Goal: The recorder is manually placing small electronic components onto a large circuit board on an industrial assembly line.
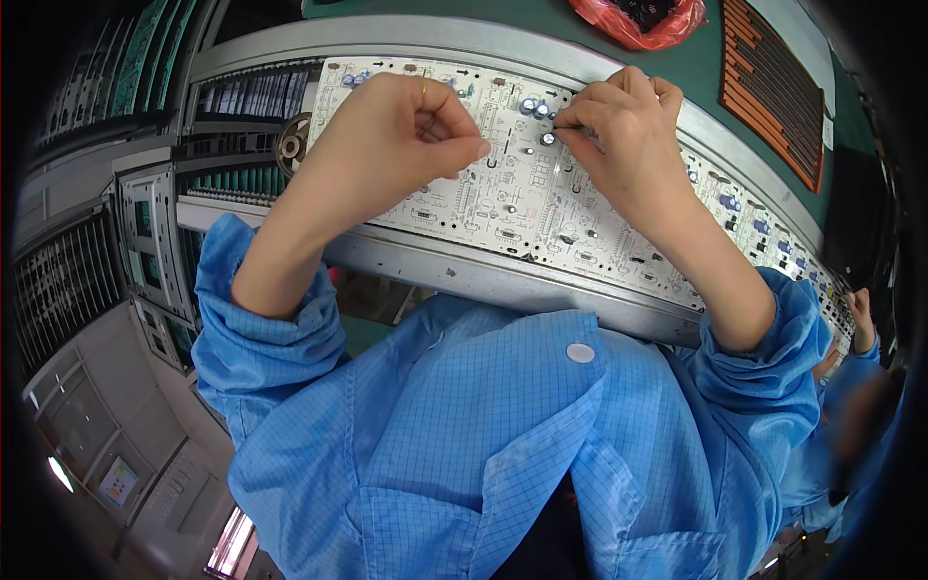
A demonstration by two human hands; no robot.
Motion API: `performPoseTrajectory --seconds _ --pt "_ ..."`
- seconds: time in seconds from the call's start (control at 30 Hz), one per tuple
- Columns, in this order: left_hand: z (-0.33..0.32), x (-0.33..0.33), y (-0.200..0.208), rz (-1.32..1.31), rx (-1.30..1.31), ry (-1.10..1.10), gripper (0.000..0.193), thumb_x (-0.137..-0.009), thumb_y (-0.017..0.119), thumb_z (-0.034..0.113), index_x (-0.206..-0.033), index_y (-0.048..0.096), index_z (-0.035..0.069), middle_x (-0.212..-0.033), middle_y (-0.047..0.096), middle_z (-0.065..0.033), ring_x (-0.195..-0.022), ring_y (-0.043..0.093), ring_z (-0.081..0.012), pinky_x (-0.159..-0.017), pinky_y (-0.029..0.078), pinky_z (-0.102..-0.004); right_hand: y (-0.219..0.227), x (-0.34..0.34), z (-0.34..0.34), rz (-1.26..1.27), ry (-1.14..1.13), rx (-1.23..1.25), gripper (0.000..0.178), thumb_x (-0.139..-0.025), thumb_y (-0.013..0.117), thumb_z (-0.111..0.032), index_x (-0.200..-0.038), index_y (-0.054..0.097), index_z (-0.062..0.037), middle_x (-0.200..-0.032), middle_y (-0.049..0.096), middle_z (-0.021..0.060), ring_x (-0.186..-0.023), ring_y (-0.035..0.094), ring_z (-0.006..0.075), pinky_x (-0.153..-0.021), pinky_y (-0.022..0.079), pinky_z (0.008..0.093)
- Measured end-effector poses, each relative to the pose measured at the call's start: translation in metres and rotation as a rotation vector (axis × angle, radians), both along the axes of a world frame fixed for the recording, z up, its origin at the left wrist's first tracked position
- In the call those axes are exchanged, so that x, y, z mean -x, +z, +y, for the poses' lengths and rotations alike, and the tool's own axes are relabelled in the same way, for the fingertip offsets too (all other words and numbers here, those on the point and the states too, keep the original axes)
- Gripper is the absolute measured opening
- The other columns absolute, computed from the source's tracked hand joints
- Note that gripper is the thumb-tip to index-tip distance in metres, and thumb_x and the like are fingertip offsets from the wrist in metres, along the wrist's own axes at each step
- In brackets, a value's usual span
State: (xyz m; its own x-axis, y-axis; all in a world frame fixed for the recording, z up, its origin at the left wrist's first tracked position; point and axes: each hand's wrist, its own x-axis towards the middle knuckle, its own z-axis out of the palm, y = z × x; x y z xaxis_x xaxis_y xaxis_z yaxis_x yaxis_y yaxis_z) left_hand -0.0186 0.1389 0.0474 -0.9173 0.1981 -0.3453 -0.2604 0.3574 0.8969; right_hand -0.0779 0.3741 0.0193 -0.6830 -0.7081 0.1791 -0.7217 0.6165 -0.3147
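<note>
A white circuit board [440,217] printed with dark markings lies under both hands in a metal rail. My left hand [411,135] hovers above its left part, thumb and fingertips pinched together; anything between them is too small to make out. My right hand [623,126] is over the board's far middle, also in a pinch, its fingertips beside a round dark capacitor [548,139]. Whether they grip a part is hidden. Just left of those fingertips stand several blue-sided capacitors [528,106].
More populated boards [764,232] continue along the metal rail [425,269] to the right, where another person's hand [858,307] works. Beyond the rail, a red plastic bag [643,27] of dark small parts and an orange-brown slatted tray [773,101] rest on a green surface. Racks of boards stand left.
</note>
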Motion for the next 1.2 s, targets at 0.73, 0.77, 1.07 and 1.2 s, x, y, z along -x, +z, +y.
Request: performPoseTrajectory --seconds 0.73,0.77,1.07,1.2 --pt "0.016 -0.03 0.007 -0.137 0.114 0.084 0.016 -0.086 0.068 0.002 -0.1 0.068 -0.007 -0.08 0.069 -0.0061 -0.072 0.06 -0.0084 -0.066 0.049 -0.0236 -0.002 -0.001 0.029 0.226 0.121 0.088 0.022 -0.068 0.069 -0.002 -0.088 0.07 -0.011 -0.085 0.062 -0.0017 -0.09 0.054 0.0224 -0.089 0.037 0.0432" --pt "0.016 -0.031 0.006 -0.113 0.126 0.082 0.016 -0.086 0.068 0.001 -0.1 0.068 -0.007 -0.081 0.069 -0.0058 -0.072 0.06 -0.0083 -0.066 0.049 -0.023 0.0 0.001 0.032 0.185 0.122 0.18 0.022 -0.069 0.069 -0.001 -0.089 0.069 -0.0112 -0.084 0.062 -0.0015 -0.089 0.054 0.0228 -0.087 0.038 0.0428" --pt "0.018 -0.028 0.004 -0.039 0.216 0.028 0.017 -0.086 0.068 -0.003 -0.102 0.068 -0.007 -0.085 0.07 -0.0078 -0.073 0.062 -0.0094 -0.068 0.051 -0.023 0.004 0.103 0.168 0.526 -0.327 -0.101 0.012 -0.082 0.071 -0.016 -0.094 0.07 -0.0145 -0.097 0.064 0.0004 -0.094 0.055 0.0256 -0.078 0.04 0.0419" --pt "0.024 -0.026 0.006 -0.008 0.221 -0.017 0.019 -0.086 0.067 -0.001 -0.104 0.068 -0.007 -0.087 0.071 -0.0095 -0.078 0.063 -0.0102 -0.072 0.052 -0.0237 0.001 0.113 0.166 0.489 -0.288 -0.215 0.014 -0.086 0.068 -0.019 -0.099 0.07 -0.0153 -0.106 0.063 0.0007 -0.101 0.055 0.0268 -0.083 0.041 0.0423"
